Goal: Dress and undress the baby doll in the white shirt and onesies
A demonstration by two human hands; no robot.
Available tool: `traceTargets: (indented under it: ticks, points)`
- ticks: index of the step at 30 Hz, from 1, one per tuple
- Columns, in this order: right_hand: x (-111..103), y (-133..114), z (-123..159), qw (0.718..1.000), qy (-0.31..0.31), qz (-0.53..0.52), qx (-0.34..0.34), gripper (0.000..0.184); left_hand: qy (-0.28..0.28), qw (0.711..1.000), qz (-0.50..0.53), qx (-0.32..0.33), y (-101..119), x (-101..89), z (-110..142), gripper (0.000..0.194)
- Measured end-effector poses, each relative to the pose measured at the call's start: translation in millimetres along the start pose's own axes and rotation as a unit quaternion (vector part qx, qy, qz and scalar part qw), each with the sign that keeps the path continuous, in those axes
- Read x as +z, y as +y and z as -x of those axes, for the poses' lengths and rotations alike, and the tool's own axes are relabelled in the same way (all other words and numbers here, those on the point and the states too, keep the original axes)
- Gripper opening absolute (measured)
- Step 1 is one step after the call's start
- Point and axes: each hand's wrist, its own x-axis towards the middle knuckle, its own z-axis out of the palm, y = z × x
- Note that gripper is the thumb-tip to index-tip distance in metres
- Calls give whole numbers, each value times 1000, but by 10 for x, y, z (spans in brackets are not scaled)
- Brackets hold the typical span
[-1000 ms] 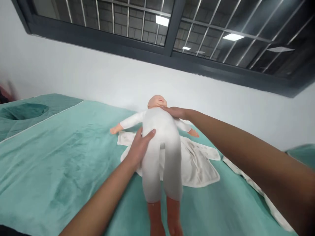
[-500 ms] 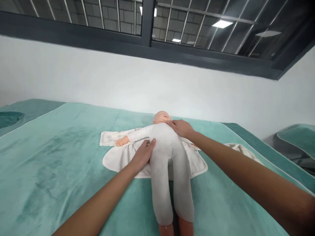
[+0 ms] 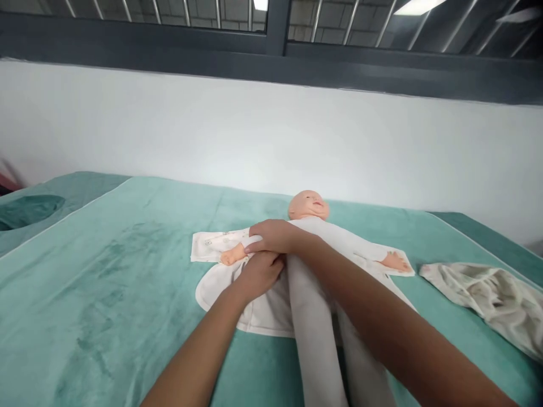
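Observation:
A baby doll (image 3: 316, 226) in a white bodysuit with legs lies on its back, head toward the wall. Beneath it a white baby top (image 3: 265, 316) is spread flat with its sleeves out. My right hand (image 3: 274, 236) reaches across the doll and is closed round its arm on the left side, just above the small doll hand (image 3: 232, 255). Directly below, my left hand (image 3: 262, 276) is closed beside the doll's waist; its fingertips are hidden, so what they grip cannot be made out. The doll's other arm lies along the right sleeve.
A teal plush cover (image 3: 127, 294) lies under everything. To the right rests a crumpled off-white cloth (image 3: 492, 299). A white wall (image 3: 212, 130) stands behind, with a dark window frame (image 3: 271, 48) and bars above.
My right hand has gone from the doll's right shoulder across to its arm on the left. My left hand has stayed by the waist, now closed. The view has shifted right and down.

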Motion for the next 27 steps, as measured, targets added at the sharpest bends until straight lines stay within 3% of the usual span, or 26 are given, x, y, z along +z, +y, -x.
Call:
traceTargets:
  ticks: [4, 7, 10, 12, 14, 19, 24, 27]
  points:
    - [-116, 66, 305, 993, 97, -73, -4, 36, 17, 987, -146, 60, -56, -117, -8, 28]
    - [-187, 100, 450, 977, 143, -153, -38, 35, 100, 962, -255, -4, -145, -257, -29, 22]
    - [-193, 99, 471, 978, 135, -150, -49, 34, 155, 937, -299, -94, -217, -394, -8, 16]
    - [-183, 93, 466, 984, 110, -126, -52, 32, 141, 943, -278, -118, -230, -461, 27, 10]
    - [-177, 96, 471, 989, 94, -103, -51, 30, 139, 954, -228, -133, -216, -511, 60, 16]
    - [-148, 146, 494, 992, 123, -17, -21, 27, 247, 946, -27, -207, -160, -605, 71, 34]
    - [-46, 194, 429, 986, 145, 76, -17, 23, 300, 934, 61, -187, -78, -571, 76, 33]
    - [26, 196, 369, 982, 146, 119, -17, 20, 282, 946, 62, -149, -2, -456, 85, 33]
